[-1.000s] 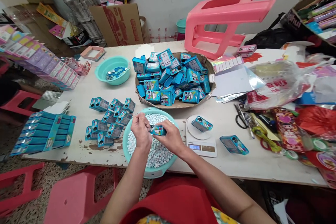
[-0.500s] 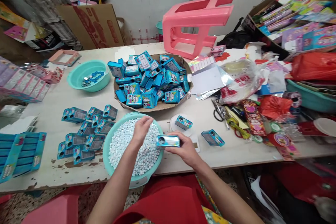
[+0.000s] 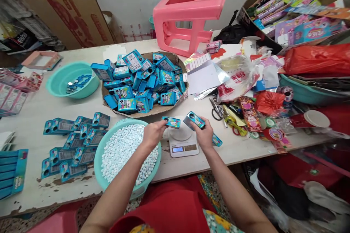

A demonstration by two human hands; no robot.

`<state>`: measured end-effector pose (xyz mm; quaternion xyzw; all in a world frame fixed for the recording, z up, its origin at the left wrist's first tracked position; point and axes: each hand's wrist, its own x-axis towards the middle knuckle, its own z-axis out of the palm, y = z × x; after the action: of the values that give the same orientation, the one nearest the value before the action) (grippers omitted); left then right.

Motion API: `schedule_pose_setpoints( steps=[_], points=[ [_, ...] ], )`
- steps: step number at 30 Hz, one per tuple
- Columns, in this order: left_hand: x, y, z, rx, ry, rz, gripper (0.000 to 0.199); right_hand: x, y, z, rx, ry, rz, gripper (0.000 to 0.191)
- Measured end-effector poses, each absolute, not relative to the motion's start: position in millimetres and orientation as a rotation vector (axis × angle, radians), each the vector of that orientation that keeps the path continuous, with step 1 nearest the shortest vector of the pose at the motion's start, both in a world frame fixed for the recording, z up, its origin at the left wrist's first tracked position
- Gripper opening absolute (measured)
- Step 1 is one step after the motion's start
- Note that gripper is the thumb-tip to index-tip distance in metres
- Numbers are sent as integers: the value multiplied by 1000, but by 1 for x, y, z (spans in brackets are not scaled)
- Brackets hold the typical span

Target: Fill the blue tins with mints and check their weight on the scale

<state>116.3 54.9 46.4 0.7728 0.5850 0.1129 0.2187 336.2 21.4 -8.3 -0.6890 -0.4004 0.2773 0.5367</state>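
Observation:
My left hand [image 3: 153, 133] pinches the end of a blue candy tin [image 3: 173, 122] above the pan of a small digital scale [image 3: 185, 149]; whether the tin touches the pan I cannot tell. My right hand [image 3: 204, 133] is closed round a second blue tin [image 3: 195, 120], tilted, with a round hole in its top, just right of the pan. Partly hidden behind that hand, another tin [image 3: 217, 140] lies on the table. Below my left forearm stands a turquoise basin [image 3: 98, 165] filled with small pale candies [image 3: 123, 149].
Several tins with open holes [image 3: 78, 140] stand left of the basin. A cardboard tray [image 3: 149, 112] heaped with blue tins lies behind it. A turquoise bowl [image 3: 51, 83] holds round lids. Scissors [image 3: 216, 111] and packaging clutter lie right, a pink stool [image 3: 188, 14] at the back.
My left hand has left the candies and now grips a tin by the scale. My right hand has moved right from the basin's edge to beside the pan. The view has shifted right.

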Motion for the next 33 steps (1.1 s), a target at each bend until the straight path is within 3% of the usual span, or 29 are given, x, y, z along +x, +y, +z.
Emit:
schedule_pose_setpoints(
  steps=[5, 9, 11, 13, 15, 17, 20, 24, 33],
  points=[
    [65, 25, 84, 1932, 1609, 746, 15, 313, 20, -35, -1643, -1249, 667, 44],
    [54, -5, 84, 1778, 1554, 807, 13, 297, 2, -9, -1564, -1469, 492, 63],
    [55, -19, 78, 1713, 1496, 801, 13, 282, -9, 11, -1429, -1642, 607, 74],
    [55, -30, 72, 1626, 1423, 792, 14, 265, -16, 28, -1302, -1794, 862, 63],
    [52, -39, 69, 1469, 1409, 837, 14, 248, -19, 41, -1251, -1844, 1076, 41],
    [45, -43, 68, 1192, 1473, 1001, 19, 235, -19, 53, -1260, -1835, 1147, 28],
    [31, -42, 69, 661, 1477, 1279, 39, 222, -17, 72, -1252, -1864, 1030, 26],
    [25, -30, 67, 332, 1377, 1298, 68, 204, -14, 87, -1171, -2105, 795, 30],
    [31, -20, 52, 178, 1463, 1200, 60, 195, -16, 81, -1279, -2354, 623, 27]
  ],
)
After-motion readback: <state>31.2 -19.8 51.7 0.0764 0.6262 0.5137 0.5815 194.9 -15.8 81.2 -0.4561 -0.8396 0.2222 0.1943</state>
